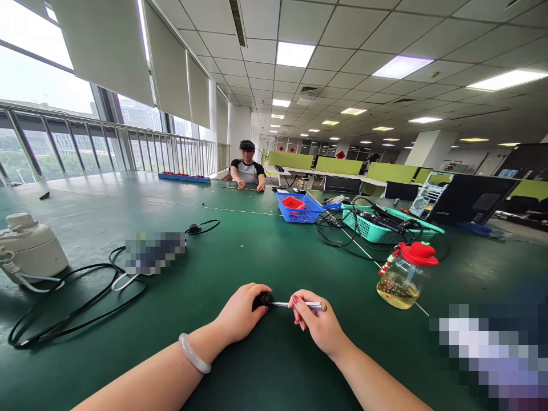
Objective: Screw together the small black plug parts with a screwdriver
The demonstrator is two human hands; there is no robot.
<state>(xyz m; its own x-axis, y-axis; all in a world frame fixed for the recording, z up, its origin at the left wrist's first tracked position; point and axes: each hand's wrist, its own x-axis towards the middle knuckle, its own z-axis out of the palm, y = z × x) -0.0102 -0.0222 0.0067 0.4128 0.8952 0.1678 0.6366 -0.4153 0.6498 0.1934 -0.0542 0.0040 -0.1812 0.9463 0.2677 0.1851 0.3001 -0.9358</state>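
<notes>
My left hand (pixel 246 305), with a pale bangle on its wrist, is closed around a small rounded black object (pixel 262 299) at the table's near middle. Fingers cover much of that object, so its exact kind does not show. In my right hand (pixel 315 319) is a slim screwdriver (pixel 280 304), pinched between thumb and fingers. It lies nearly level, its metal shaft pointing left and its tip at the right side of the black object. Whether the tip sits in a screw is too small to tell.
On the green table (pixel 205 365), a red-lidded bottle (pixel 400 282) stands right. Behind are a blue basket (pixel 299 211) and a teal basket (pixel 368 228) with black cables. A white appliance (pixel 32 248) and a black cable (pixel 77 268) lie left. A person (pixel 247 165) sits opposite.
</notes>
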